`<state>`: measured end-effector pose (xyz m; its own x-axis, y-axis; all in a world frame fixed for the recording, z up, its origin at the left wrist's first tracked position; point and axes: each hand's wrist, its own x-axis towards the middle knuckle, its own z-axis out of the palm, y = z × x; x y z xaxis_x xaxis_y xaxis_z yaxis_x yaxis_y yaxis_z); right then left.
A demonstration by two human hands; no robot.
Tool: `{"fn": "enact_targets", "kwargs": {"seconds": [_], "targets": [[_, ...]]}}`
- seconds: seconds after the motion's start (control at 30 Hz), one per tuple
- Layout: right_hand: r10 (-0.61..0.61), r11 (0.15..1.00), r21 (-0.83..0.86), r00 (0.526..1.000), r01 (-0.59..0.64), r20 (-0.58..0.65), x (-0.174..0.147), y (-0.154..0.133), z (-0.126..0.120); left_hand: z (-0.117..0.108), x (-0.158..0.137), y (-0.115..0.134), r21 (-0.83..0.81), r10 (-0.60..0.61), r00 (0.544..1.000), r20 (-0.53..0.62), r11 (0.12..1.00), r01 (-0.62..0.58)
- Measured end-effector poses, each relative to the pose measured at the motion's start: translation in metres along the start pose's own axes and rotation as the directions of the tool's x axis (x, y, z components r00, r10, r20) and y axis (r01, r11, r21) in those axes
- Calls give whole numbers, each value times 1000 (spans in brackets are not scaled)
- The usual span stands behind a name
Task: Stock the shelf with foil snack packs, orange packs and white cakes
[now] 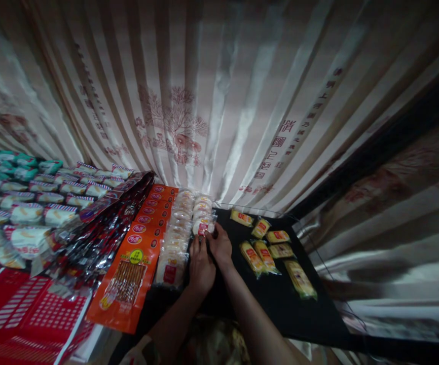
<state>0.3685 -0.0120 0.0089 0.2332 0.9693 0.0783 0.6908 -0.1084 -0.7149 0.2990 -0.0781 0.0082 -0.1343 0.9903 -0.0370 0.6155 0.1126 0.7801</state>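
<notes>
A clear packet of round white rice crackers (204, 227) with a red label lies at the near end of a short row of like packets (203, 205). My left hand (201, 266) has its fingertips on the packet's near edge. At the right edge of the same packet, my right hand (220, 246) curls its fingers and thumb round the corner. Just left of this row runs a longer row of overlapping rice cracker packets (174, 243). The undersides of my fingers are hidden.
Overlapping orange snack bags (128, 274) lie left of the crackers, then shiny dark red packets (109, 228) and rows of white packets (25, 213). Several yellow wrapped pastries (259, 253) sit on the black tabletop (280, 309). A red basket (25, 309) stands front left; a pleated curtain (219, 101) hangs behind.
</notes>
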Motion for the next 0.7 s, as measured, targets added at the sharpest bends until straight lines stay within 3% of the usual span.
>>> {"fn": "enact_targets", "kwargs": {"seconds": [0.2, 0.43, 0.7], "targets": [[-40, 999, -27, 999, 40, 14, 0, -1, 3, 1, 2, 1, 10, 25, 1000, 18, 1000, -26], [8, 999, 37, 999, -6, -35, 4, 0, 8, 6, 11, -3, -17, 48, 999, 3, 999, -48], [-128, 992, -4, 992, 128, 10, 4, -1, 8, 7, 8, -4, 1, 45, 999, 1, 999, -45]]}}
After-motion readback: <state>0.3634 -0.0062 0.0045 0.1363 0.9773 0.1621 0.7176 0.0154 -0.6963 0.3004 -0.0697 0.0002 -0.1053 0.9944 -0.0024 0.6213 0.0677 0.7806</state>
